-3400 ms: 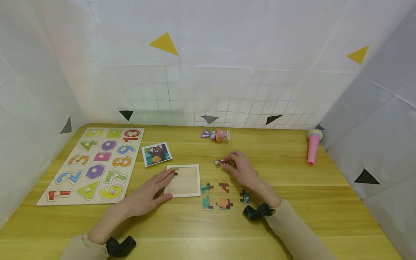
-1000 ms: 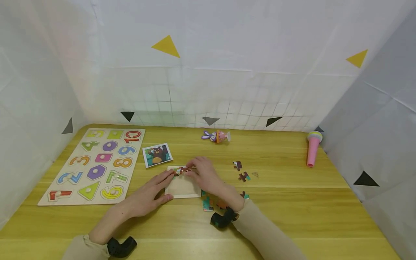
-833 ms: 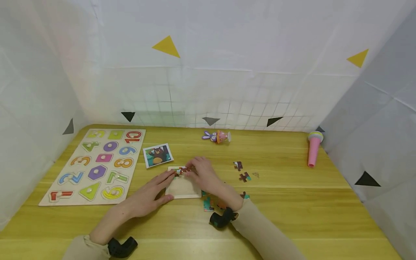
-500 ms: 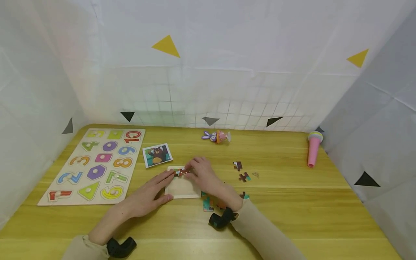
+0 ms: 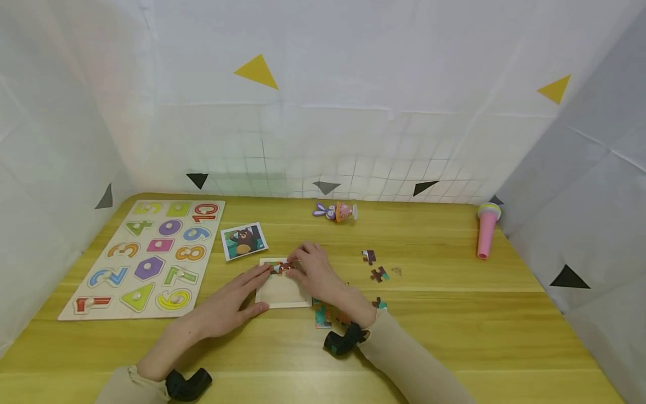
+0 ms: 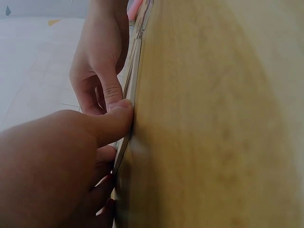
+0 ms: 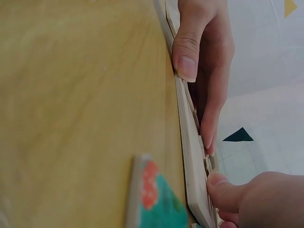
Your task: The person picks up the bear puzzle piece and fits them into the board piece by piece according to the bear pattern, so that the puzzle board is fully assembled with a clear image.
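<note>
A small wooden puzzle tray (image 5: 290, 304) lies in front of me, with joined bear-picture pieces along its far edge. My left hand (image 5: 229, 303) rests on the tray's left side, fingers extended onto the far left corner and thumb at the near left corner. With thumb and fingertips my right hand (image 5: 318, 275) pinches a brown puzzle piece (image 5: 285, 267) at the far side of the tray. Part of that piece is hidden by the fingers. Under the right wrist lie several loose pieces, among them a teal one (image 5: 322, 317), partly covered.
Two loose pieces, one dark (image 5: 369, 257) and one brown (image 5: 379, 274), lie right of the tray. A bear picture card (image 5: 244, 241) is behind it. Farther off are a number-and-shape board (image 5: 113, 244), a rabbit figure (image 5: 337, 211) and a pink toy microphone (image 5: 486, 231).
My right hand has carried a brown piece from the right of the tray into its far row. Over the last second it shifts only slightly there; the left hand stays put.
</note>
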Demonstrator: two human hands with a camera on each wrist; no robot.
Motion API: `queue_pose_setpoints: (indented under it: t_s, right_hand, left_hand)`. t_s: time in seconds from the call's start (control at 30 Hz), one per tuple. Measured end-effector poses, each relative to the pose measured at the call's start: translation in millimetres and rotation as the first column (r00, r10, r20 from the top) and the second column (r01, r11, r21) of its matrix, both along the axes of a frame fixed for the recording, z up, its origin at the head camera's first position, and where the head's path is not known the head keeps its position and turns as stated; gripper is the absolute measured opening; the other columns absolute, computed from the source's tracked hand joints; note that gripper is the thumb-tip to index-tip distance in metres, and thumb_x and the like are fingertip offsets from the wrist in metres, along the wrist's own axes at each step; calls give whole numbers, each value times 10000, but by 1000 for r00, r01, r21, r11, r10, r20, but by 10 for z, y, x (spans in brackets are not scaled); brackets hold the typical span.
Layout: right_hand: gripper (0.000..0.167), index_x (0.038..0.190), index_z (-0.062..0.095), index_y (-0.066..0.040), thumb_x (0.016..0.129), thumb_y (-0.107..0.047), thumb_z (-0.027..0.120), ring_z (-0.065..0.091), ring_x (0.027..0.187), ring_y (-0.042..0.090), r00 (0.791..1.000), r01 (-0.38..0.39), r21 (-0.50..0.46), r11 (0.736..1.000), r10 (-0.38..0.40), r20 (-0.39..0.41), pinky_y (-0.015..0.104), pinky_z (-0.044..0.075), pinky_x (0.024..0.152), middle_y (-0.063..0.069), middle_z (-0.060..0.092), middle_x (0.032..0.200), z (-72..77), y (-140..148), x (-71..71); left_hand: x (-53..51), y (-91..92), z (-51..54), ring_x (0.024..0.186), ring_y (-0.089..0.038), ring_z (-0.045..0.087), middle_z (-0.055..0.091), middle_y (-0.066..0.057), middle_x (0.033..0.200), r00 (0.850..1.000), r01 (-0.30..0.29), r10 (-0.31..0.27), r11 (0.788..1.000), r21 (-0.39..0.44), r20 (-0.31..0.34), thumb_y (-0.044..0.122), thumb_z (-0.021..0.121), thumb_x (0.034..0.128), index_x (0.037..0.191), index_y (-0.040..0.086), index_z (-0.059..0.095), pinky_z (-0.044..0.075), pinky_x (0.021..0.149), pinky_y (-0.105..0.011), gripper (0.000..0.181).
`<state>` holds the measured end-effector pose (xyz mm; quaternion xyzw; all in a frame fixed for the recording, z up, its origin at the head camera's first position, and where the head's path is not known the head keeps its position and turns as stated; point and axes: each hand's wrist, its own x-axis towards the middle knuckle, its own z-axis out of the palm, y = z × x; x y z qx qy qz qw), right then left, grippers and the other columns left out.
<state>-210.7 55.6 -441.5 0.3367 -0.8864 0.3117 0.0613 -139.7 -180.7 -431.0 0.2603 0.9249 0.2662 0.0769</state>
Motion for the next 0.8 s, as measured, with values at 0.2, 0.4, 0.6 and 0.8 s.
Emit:
queue_pose_setpoints:
  t_s: [0.2,0.4,0.6,0.8]
  right_hand:
    - [185,1058,687,-60,937,-198,713,507,1000,288,1000,1,-12,1000,-1,17,458,417,909,105,580,1065,-18,-3,-21]
    - [173,1052,683,-62,938,-188,713,510,1006,288,1000,-4,-19,1000,5,13,461,419,914,102,580,1065,-5,-1,-2]
    - [157,1044,686,-55,935,-165,716,518,994,286,1000,-8,-42,999,8,7,456,427,898,101,594,1057,2,4,4]
    - [155,1037,696,-71,930,-178,725,527,1006,279,1000,3,-32,999,-3,-4,450,435,904,88,601,1053,2,8,0]
  left_hand:
    - [-1,-6,-10,1513,-337,238,239,-65,1657,1000,1,-1,1000,-11,-5,446,547,1015,1569,103,334,304,1174,-562,686]
    - [-4,-6,-13,1510,-336,248,250,-68,1654,1000,0,-1,1000,-15,-18,448,559,1009,1567,102,338,308,1173,-559,694]
    - [-6,27,4,1481,-351,312,300,-90,1632,998,-19,15,998,-66,-64,412,601,993,1561,108,353,342,1151,-569,690]
    - [-10,102,38,1445,-363,368,358,-108,1597,995,-51,39,991,-120,-95,370,626,976,1566,124,346,366,1134,-572,698]
